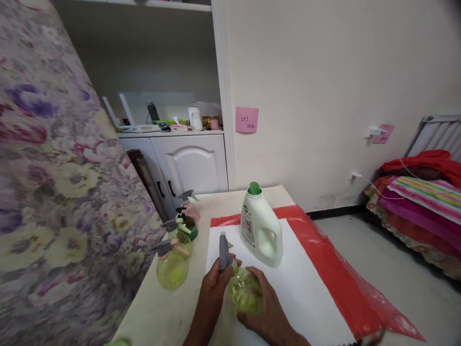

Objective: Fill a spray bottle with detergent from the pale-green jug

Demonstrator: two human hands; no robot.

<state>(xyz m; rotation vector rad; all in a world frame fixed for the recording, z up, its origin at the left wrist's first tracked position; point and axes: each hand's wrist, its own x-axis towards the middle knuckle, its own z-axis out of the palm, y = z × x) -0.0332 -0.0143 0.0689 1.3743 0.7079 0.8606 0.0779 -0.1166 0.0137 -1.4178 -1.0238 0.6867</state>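
Note:
A round, see-through yellow-green spray bottle (244,289) is tilted between my two hands over the near part of the table. My left hand (215,284) is closed around its neck, fingers on the grey trigger spray head (224,252). My right hand (268,305) wraps the round body from the right side. Just beyond stands a pale green detergent jug (260,226) with a handle and an uncapped-looking neck showing a green spout (254,187). Whether the spray head is fully seated on the bottle is hard to see under my fingers.
Several spray bottles stand along the table's left side, the nearest a yellow-green one (172,270). White paper (302,283) lies over red plastic sheeting (329,259). A floral curtain (72,192) hangs close on the left; a bed (418,206) is at the right.

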